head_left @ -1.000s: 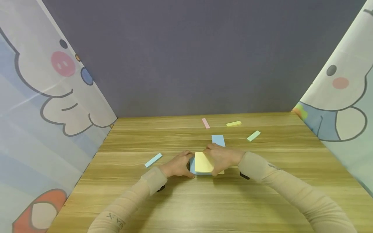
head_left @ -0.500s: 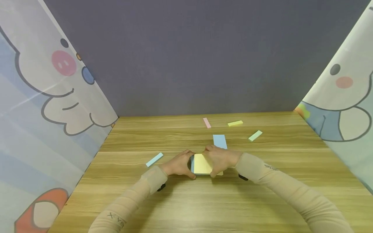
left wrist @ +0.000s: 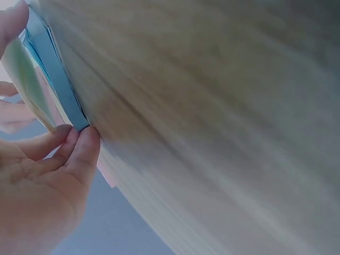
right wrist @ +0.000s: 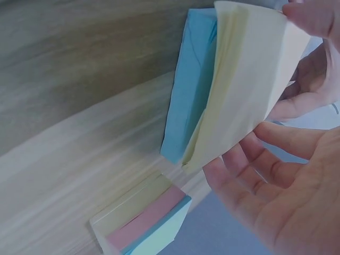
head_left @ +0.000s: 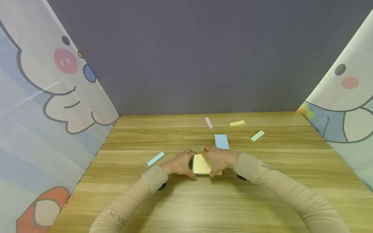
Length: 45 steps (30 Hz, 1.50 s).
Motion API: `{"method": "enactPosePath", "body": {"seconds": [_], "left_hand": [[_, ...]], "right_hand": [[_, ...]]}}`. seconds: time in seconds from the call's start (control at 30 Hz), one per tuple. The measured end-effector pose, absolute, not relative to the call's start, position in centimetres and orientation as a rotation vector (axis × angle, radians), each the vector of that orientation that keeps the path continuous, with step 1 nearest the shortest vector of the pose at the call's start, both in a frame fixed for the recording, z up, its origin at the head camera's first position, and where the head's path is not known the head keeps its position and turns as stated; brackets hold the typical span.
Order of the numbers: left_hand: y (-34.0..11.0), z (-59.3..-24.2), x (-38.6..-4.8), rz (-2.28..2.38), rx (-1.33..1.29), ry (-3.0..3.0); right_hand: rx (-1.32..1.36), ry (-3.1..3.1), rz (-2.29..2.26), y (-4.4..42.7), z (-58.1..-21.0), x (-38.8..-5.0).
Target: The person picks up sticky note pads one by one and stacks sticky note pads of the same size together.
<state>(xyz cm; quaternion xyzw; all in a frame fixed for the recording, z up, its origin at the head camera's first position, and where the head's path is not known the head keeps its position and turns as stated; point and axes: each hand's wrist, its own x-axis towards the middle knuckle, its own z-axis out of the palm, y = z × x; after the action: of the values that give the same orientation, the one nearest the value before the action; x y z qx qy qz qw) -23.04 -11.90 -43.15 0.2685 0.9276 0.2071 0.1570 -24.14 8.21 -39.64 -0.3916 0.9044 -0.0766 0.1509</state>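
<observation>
We see a wood-grain tabletop (head_left: 186, 207) bearing pink strip (head_left: 208, 122), yellow strip (head_left: 237, 123), green strip (head_left: 257, 136) and blue note pad (head_left: 221, 141) right of centre, light-blue strip (head_left: 155, 159) left, second blue note pad (right wrist: 185, 101) lower middle.

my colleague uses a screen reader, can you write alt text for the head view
A person's right hand holds a yellow pad over a blue pad gripped by the left hand, on a wooden table. A second blue pad lies just beyond; a blue strip is left, a green strip right, a pink strip and yellow strip farther back.
</observation>
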Motion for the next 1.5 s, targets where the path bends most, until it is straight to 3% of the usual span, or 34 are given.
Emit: {"method": "enactPosePath", "body": {"seconds": [1.5], "left_hand": [[-11.43,-42.94,-23.32,0.595,0.807,2.621]], "right_hand": [[-1.004,2.564,-0.151,7.44,-40.22,-24.68]]}}
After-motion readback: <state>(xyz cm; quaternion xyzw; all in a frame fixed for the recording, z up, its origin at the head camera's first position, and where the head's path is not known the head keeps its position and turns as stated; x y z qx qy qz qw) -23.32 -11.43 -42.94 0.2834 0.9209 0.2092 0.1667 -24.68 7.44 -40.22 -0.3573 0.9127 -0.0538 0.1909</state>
